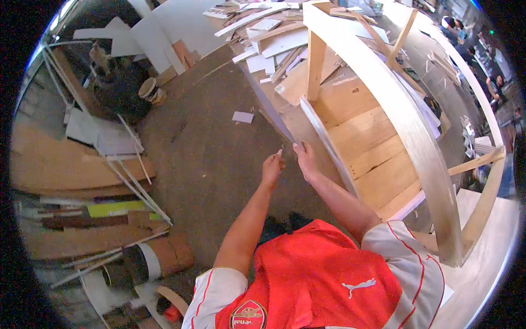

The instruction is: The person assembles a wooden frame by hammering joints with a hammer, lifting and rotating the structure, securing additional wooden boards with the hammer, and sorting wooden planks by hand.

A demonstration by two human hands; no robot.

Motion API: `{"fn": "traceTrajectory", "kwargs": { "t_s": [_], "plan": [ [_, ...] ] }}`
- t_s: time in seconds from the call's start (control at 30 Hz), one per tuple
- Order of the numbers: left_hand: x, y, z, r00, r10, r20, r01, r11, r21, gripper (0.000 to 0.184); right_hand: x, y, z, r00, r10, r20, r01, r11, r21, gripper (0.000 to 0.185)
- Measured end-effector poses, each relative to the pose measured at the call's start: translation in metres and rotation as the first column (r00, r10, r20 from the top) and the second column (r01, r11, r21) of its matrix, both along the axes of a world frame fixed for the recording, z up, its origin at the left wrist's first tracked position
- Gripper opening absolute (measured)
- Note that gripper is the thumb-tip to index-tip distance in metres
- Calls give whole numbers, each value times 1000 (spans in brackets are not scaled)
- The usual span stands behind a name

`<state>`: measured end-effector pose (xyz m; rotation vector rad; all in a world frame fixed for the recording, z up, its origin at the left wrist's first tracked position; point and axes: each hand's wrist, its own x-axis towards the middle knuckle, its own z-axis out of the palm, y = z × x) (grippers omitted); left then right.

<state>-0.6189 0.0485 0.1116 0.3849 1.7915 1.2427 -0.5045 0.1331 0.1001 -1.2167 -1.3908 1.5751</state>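
My left hand is raised over the floor with its fingers pinched together. Something small and pale shows at its fingertips, too small to name. Close beside it, my right hand closes on the near end of a long board with a pale lilac edge. This board slants away from me toward the piled offcuts. Just right of my right hand stands a wooden frame with a pale curved top rail. Inside the frame lies a panel of light wood planks.
Offcuts lie heaped at the back. A small lilac piece rests on the brown floor. Stacked boards and thin strips line the left, with a bucket behind. Several people are at the far right.
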Motion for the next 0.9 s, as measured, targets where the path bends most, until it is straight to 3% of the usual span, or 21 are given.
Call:
{"fn": "traceTrajectory", "kwargs": {
  "t_s": [0.13, 0.2, 0.3, 0.4, 0.5, 0.6, 0.7, 0.73, 0.83, 0.87, 0.9],
  "plan": [
    [-67, 71, -27, 980, -182, -79, 187, 981, 58, 37, -52, 48, 18, 999, -46, -2, 46, 995, -92, 49],
    [-94, 106, -25, 987, -159, 3, 159, 984, 77, 36, -77, 76, 30, 999, -37, -30, 32, 988, -149, 45],
    [-153, 159, -45, 975, -220, 9, 216, 965, 145, 38, -121, 134, -28, 986, -128, -106, 121, 990, -69, 49],
    [-213, 207, -62, 898, -406, -169, 412, 911, -1, 44, -159, 152, -5, 903, -426, -56, 407, 890, -205, 54],
    [-243, 266, -92, 839, -416, -349, 480, 869, 119, 54, -183, 176, -14, 780, -625, 21, 607, 749, -264, 61],
    [-241, 323, -41, 710, -564, -422, 605, 795, -46, 62, -187, 189, -59, 729, -679, 87, 666, 675, -317, 67],
    [-236, 382, -16, 547, -640, -540, 754, 657, -15, 65, -189, 211, -102, 714, -688, 132, 681, 638, -359, 73],
    [-235, 409, -33, 425, -634, -646, 813, 581, -35, 66, -196, 212, -108, 615, -786, 60, 779, 594, -200, 63],
    [-223, 465, -58, 279, -632, -723, 799, 570, -191, 73, -206, 238, -115, 471, -866, 169, 682, 236, -692, 50],
    [-219, 482, -58, 190, -687, -701, 807, 516, -287, 83, -219, 242, -86, 358, -933, -23, 672, 275, -687, 44],
    [-218, 496, -76, 134, -670, -730, 813, 495, -305, 84, -226, 239, -108, 451, -889, 82, 754, 330, -568, 44]
  ]
}}
